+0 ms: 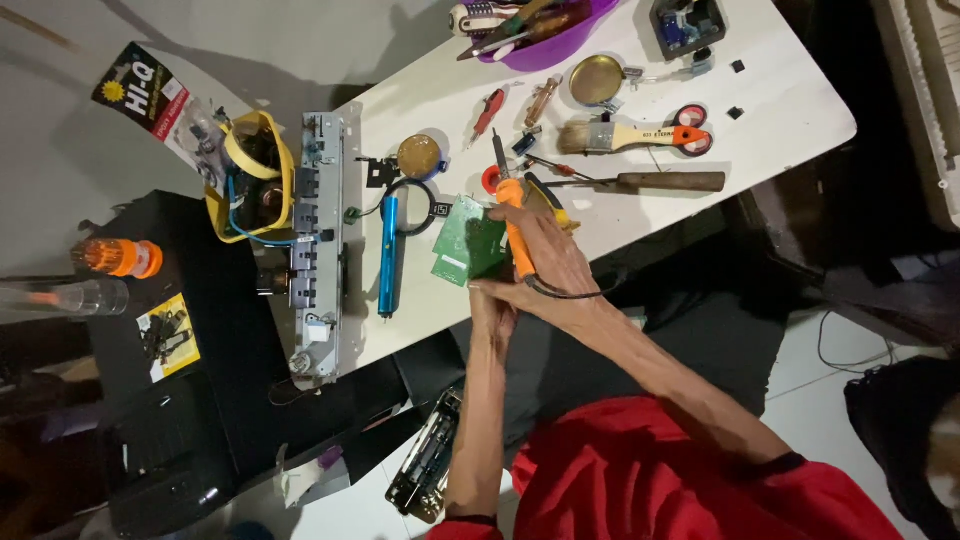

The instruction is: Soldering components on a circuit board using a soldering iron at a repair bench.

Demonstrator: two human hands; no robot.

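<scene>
A green circuit board [468,240] sits at the near edge of the white table [790,120], tilted up off the surface. It is roughly rectangular, with a pale strip along its lower left edge and small parts on its face too fine to make out. The left hand [492,305] comes up from below and pinches the board's near lower corner between its fingers. The right hand [548,255] is wrapped around the orange handle of a soldering iron [513,215], whose dark metal tip points away from the person, above the board's upper right corner; a black cord loops out from the handle under the wrist.

Just left of the board lies a blue pen-shaped tool [388,255] with a black cable ring beside it, and above that a round brass-coloured tin [419,156]. Further left a long grey metal chassis [318,240] lies along the table's end. Behind the iron lie a wooden-handled tool [668,181], a flat paintbrush [610,136], a red screwdriver [488,110] and orange-handled scissors [692,130]. A purple bowl [550,40] of tools stands at the far edge.
</scene>
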